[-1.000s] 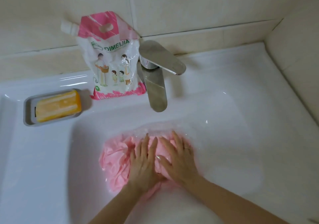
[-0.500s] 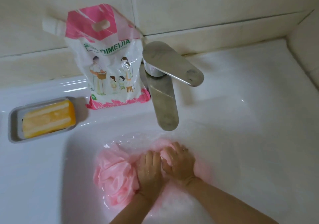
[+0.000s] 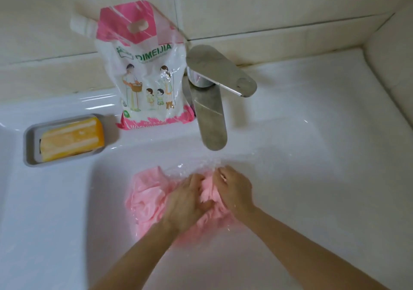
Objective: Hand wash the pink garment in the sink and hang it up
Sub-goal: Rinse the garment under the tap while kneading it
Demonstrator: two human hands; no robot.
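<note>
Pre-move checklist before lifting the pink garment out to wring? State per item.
1. The left hand and right hand both grip the pink garment: ok.
2. The garment lies in water inside the sink: ok.
3. Flow from the faucet is off: cannot tell; there are ripples under the spout.
4. The detergent pouch stands upright, apart from the hands: ok.
5. The soap bar sits in its dish: ok.
6. A hanging spot is in view: not ok.

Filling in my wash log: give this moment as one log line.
stage: washing | left hand: grips pink garment | right hand: grips pink garment | state: bunched, wet, in sink | hung: not yet
</note>
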